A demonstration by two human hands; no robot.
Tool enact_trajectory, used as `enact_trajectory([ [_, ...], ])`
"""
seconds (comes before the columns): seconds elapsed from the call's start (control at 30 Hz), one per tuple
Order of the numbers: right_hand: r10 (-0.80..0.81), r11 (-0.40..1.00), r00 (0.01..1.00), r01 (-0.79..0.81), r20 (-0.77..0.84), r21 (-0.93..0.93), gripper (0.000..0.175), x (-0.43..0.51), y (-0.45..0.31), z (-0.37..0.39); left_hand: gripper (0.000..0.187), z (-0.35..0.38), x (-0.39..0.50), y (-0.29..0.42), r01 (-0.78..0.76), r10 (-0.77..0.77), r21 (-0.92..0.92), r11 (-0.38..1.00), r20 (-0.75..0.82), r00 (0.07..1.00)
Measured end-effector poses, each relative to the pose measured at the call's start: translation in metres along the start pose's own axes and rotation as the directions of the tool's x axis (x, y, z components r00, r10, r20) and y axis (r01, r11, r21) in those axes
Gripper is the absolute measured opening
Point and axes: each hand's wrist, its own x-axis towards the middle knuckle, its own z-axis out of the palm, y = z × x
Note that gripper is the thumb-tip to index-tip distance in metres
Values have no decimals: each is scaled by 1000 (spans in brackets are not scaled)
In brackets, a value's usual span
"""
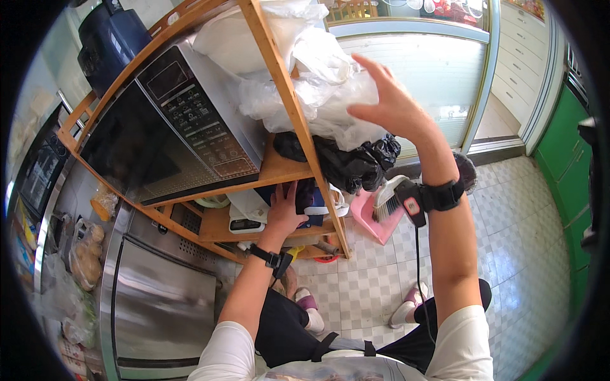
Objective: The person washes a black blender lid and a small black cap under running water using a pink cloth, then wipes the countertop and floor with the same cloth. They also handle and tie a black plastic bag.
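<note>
My left hand (284, 212) reaches onto the shelf (209, 227) below a microwave oven (171, 128), its fingers spread against dark items beside a white strap or handle (329, 208). Whether it grips anything is hidden. Near it on the same shelf lies a small white device with a dark display (246, 225), perhaps a kitchen scale. My right hand (388, 97) is raised in front of white plastic bags (329, 100), thumb and fingers apart, holding nothing. Black plastic bags (362, 159) hang below the white ones at the side of the wooden rack (286, 85).
A pink dustpan (379, 228) and a brush (387, 202) stand on the tiled floor right of the rack. A sliding door (419, 85) is behind them. Green cabinets (567, 166) line the right. Bagged food (87, 255) lies at left, beside a stainless steel appliance (162, 300).
</note>
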Motion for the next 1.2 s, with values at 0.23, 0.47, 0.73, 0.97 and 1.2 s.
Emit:
enact_trajectory([
  [0.23, -236, 913, 971, 206, -42, -352, 103, 79, -22, 38, 63, -64, -26, 42, -103, 101, -73, 992, -35, 994],
  [0.47, 99, 995, 972, -92, 214, -42, 112, 107, 23, 33, 32, -188, -60, 113, -552, 446, -194, 811, -407, 797],
  [0.73, 268, 962, 926, -270, 266, -28, 98, 55, 92, 51, 29, -200, -32, 135, -642, 565, -68, 764, -410, 716],
  [0.97, 501, 394, 861, -321, 92, 861, 50, -60, 108, 35, 45, -177, -37, 137, -558, 466, -230, 798, -352, 812],
  [1.2, 706, 445, 678, -202, -203, 872, 55, -119, 75, 37, 68, -153, -35, 153, -520, 444, -302, 799, -287, 849],
])
